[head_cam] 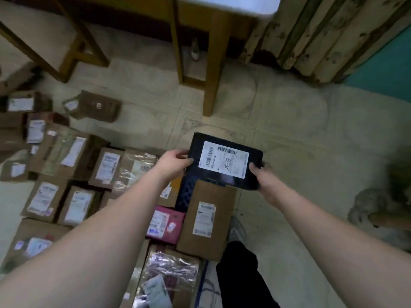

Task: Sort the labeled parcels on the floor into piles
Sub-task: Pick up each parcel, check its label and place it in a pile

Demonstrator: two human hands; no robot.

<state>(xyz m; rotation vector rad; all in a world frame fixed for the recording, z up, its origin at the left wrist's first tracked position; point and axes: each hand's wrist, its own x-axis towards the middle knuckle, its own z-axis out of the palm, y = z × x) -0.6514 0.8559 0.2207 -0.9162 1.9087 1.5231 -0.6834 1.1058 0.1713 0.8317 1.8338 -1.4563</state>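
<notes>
Parcel in hand: I hold a flat black rectangular parcel with a white barcode label (224,160) up over the pale tiled floor (300,141), label facing me, above the near edge of the parcel spread.

Left grip: my left hand (172,162) holds the parcel's left short edge, thumb on top, fingers curled under.

Right grip: my right hand (263,176) holds the lower right corner, thumb on the top face beside the label, fingers underneath and hidden.

Arm pose: both forearms reach forward and converge on the parcel; wrists look roughly level, the parcel tilted slightly clockwise.

Step in hand: I judge this as reading the label before choosing a pile.

Doing it well: I would steady the parcel so the print comes clear, keep both thumbs off the label, then lower it flat onto the matching pile, not drop it.

Other parcels: brown cardboard boxes with white labels (46,196) lie close together at left; a tall brown box (206,218) and a pink parcel (165,224) sit just below my hands.

Surroundings: a wooden leg (214,63) stands beyond the parcel on the floor.

Risk: the frame is blurred, so I cannot read the label.
</notes>
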